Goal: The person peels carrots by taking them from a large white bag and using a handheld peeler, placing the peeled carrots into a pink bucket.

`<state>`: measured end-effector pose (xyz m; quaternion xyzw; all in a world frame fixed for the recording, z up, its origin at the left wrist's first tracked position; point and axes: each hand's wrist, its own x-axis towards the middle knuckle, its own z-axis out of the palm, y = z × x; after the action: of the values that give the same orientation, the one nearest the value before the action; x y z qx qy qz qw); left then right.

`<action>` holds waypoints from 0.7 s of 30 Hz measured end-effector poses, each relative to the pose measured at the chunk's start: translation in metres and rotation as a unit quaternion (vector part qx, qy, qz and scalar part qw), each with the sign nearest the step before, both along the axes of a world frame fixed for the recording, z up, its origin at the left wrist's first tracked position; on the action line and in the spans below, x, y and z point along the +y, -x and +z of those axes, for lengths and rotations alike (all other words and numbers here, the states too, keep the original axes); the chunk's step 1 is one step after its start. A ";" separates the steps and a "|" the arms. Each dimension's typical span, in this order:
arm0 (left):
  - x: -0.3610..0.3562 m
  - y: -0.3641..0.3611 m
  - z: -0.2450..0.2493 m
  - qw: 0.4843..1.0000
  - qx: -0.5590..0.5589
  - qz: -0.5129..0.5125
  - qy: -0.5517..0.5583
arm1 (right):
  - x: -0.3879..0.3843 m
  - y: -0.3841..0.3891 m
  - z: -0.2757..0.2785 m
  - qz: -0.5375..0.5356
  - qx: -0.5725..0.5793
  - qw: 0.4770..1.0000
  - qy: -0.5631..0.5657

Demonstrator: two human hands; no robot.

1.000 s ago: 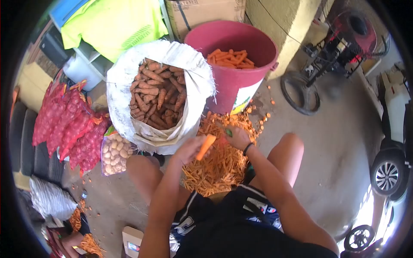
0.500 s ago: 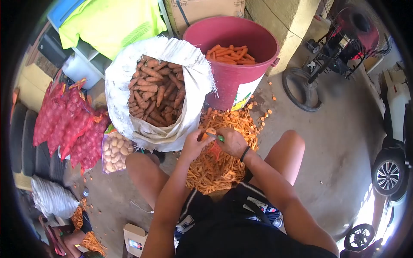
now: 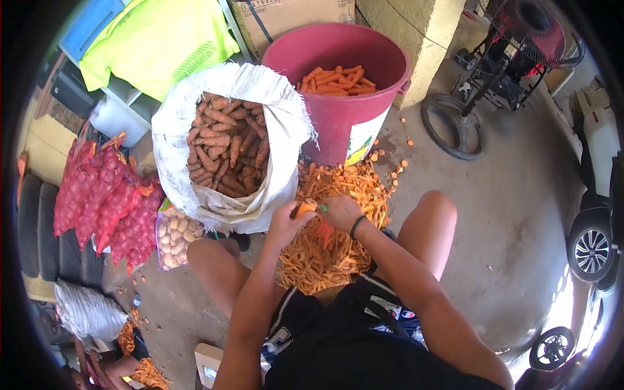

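Observation:
My left hand (image 3: 285,225) is closed around a carrot (image 3: 307,207), whose bright orange surface shows past the fingers. Close on its right, my right hand (image 3: 342,212) grips a small tool with a green handle (image 3: 324,208). Most of this tool is hidden in the fist, and its blade cannot be made out. Below both hands, a heap of orange carrot peelings (image 3: 315,263) lies between my legs. Beyond it to the left stands an open white sack (image 3: 292,123) of rough, unpeeled carrots (image 3: 231,143). Peeled carrots (image 3: 338,81) lie inside a tall dark-pink bin (image 3: 325,133).
Red net bags of onions (image 3: 97,195) and a bag of potatoes (image 3: 174,237) sit at left. Carrot ends (image 3: 403,164) dot the floor near the bin. A fan (image 3: 536,32) on a wheel-like base is at upper right. Another person's limbs (image 3: 110,370) show at lower left.
The view has shifted slightly. The tool has gone from across the carrot to just right of its end, and more of the carrot's orange side now shows.

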<state>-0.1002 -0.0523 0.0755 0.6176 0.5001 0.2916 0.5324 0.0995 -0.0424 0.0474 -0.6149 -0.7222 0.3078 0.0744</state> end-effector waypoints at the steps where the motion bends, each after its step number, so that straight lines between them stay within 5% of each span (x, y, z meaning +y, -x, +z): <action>1: -0.001 0.000 0.000 1.000 0.018 -0.001 -0.015 | 0.002 0.001 -0.010 0.010 -0.010 1.000 0.011; 5: -0.003 -0.001 -0.014 0.996 0.026 0.023 -0.078 | 0.004 -0.002 -0.009 0.019 -0.025 0.999 0.038; 8: -0.008 0.003 -0.006 0.990 -0.082 0.055 0.097 | 0.006 -0.006 -0.009 -0.006 -0.032 0.998 0.046; 11: -0.014 -0.003 0.026 0.972 -0.213 -0.005 0.099 | 0.000 -0.011 -0.009 -0.054 0.025 0.997 -0.054; 17: -0.002 0.018 0.021 0.971 -0.086 -0.065 0.214 | 0.000 -0.038 -0.032 0.049 -0.105 0.978 0.172; 20: 0.031 0.015 0.037 0.973 0.095 -0.111 0.181 | -0.002 -0.047 -0.030 0.146 -0.127 0.973 0.128; 21: 0.046 0.003 0.059 0.980 0.036 -0.044 0.192 | 0.000 -0.050 -0.023 0.137 -0.106 0.980 0.096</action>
<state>-0.1030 -0.0067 0.1346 0.5350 0.5384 0.1438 0.6350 0.1499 -0.0422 0.0240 -0.5435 -0.7704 0.3161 -0.1054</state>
